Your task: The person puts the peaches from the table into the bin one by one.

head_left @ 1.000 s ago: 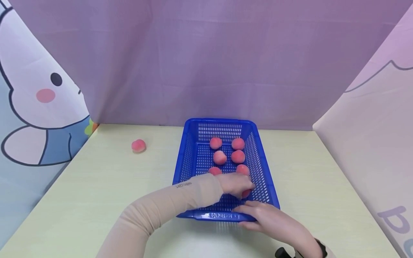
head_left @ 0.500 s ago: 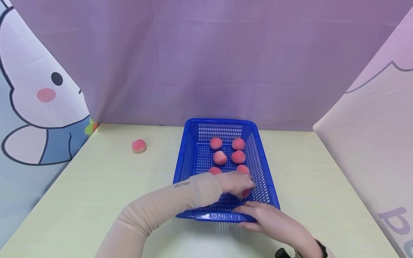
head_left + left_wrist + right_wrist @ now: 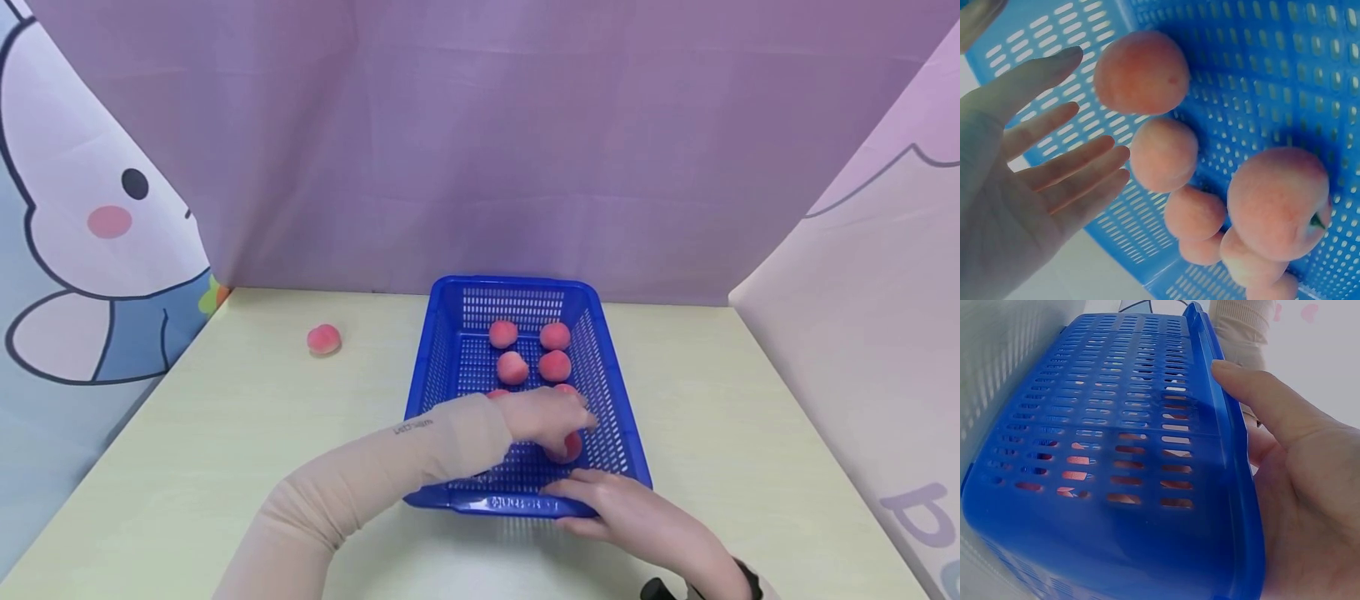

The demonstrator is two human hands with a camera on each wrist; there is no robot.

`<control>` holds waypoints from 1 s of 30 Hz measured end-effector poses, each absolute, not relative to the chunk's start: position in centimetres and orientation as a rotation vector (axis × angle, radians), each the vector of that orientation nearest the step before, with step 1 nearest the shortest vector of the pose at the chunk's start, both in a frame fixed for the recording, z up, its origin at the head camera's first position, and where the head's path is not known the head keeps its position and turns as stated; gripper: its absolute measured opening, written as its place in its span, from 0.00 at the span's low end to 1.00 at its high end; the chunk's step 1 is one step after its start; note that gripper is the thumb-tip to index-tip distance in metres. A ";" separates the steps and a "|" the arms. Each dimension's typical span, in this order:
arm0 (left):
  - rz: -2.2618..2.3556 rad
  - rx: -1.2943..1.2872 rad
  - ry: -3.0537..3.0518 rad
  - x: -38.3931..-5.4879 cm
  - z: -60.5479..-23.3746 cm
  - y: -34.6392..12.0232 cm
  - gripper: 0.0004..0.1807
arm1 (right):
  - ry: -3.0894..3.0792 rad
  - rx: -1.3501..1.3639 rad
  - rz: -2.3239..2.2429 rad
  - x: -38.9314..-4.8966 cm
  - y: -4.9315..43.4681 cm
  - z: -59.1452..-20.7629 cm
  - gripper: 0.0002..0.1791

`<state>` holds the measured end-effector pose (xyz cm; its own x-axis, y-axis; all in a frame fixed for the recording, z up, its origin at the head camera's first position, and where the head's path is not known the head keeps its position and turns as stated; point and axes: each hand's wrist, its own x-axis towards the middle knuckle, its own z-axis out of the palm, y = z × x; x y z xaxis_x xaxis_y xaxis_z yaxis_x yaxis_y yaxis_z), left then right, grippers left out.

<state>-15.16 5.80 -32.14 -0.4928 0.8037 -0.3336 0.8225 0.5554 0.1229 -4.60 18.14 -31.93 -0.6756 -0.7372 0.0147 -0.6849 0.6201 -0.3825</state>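
Observation:
A blue plastic basket holds several pink peaches in two rough columns, such as this peach. My left hand is inside it, reaching across from the left. In the left wrist view its fingers are extended, with a gap to the nearest peach. That hand and its sleeve partly cover the nearer peaches in the head view. My right hand grips the near rim of the basket at its right corner, the thumb outside and the other fingers over the rim.
One more peach lies on the pale table, left of the basket. A purple cloth hangs right behind the basket. Printed cloth panels stand along the sides.
My left hand has lifted slightly off the nearest right-hand peach, which now shows more fully below its fingers. The right hand stays on the rim, and the basket has not moved.

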 end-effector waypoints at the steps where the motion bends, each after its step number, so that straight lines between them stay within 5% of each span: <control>1: -0.083 1.339 2.444 -15.2 -32.0 5.8 0.27 | 2.693 -1.189 -0.549 -4.6 18.1 -31.9 0.14; 30: -0.013 1.317 2.571 -15.7 -27.4 2.3 0.21 | 2.699 -1.227 -0.547 -4.6 18.2 -31.8 0.14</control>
